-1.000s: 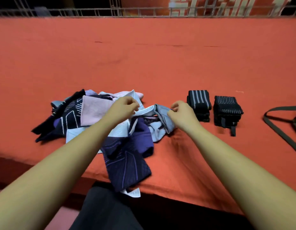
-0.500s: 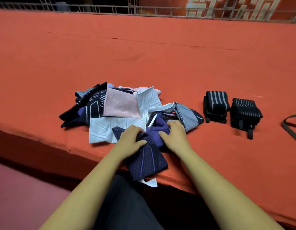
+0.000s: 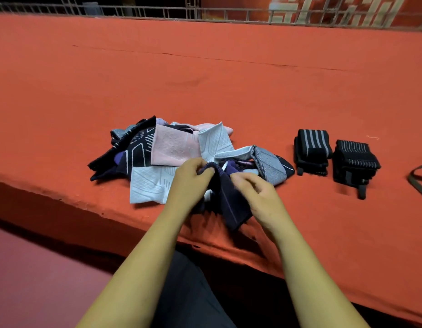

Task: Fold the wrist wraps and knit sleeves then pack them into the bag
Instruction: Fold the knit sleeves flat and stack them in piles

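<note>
Sleeve, dark purple knit, held at the near edge of the table, lower end drooping over that edge. Gripped at the ribbed cuff by the left hand, fingers curled and clamped on the knit. Met from the other side by the right hand, fingers bent in against the sleeve's side and seemingly pinching it, though blurred. Just behind, touching: pile of unfolded sleeves in pink, pale blue, grey and black. Off to the right, apart from the pile: two wraps, black with pale stripes, already folded, side by side. At the far right border, only a dark strap, probably the bag's; nothing more of the bag in view.

Looks like the step of picking one sleeve out of the pile and straightening it for folding. Wraps apparently done, sleeves barely begun, packing not yet started. Calls next for a bare patch of table beside the pile, a hand at each end to pull the knit flat, then doubling it over. Worth watching: loose end sliding off the edge, or a neighbouring sleeve dragged along.
</note>
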Available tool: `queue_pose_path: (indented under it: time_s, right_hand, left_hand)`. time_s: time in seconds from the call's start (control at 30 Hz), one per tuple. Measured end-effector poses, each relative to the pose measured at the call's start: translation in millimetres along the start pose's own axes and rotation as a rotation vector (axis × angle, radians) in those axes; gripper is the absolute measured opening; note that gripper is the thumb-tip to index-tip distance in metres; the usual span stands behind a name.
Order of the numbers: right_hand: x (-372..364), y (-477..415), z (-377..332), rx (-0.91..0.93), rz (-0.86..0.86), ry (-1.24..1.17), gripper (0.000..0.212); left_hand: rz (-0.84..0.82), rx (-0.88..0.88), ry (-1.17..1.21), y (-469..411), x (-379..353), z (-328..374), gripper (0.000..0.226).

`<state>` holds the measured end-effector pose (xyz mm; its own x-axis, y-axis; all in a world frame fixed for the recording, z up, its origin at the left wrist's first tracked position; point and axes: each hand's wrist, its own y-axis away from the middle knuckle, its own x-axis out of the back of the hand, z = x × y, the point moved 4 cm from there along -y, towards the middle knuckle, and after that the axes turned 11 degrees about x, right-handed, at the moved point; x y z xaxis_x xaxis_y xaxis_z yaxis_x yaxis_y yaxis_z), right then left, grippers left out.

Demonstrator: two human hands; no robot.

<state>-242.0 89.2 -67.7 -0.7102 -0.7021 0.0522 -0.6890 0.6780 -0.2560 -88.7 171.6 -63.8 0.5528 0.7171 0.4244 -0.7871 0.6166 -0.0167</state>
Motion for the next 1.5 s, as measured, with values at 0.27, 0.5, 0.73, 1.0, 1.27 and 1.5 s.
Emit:
queue_pose_path:
  time_s: [0.27,0.5,0.73,1.0,1.27,1.5]
  right_hand:
    - [29,16,17,0.094,0.025,0.239,0.019]
    - [91,27,16,-0.025,0.49,-0.134,0.012]
    - [147,38,31,-0.159,0.68,-0.104,0.022]
    - [225,74,57,-0.276,0.601,0.593,0.036]
    - [231,79,61,-0.397,0.328,0.493,0.033]
    - [238,93,65,-0.303,0.591,0.735,0.017]
  left_hand:
    - [-0.132,0.441,0.539,12,-22,1,0.014]
    - [-0.633,0.231,0.264,19,-36,-9,0.03]
    - [-1.033,0.218,0.215,29,-63,4,0.021]
    - [-0.224,0.359,0.376,1,-127,-13,0.016]
    - [-0.338,0.076,-0.212,14,-159,-17,0.026]
    - [-0.194,-0.004,-0.332,21,-158,-17,0.017]
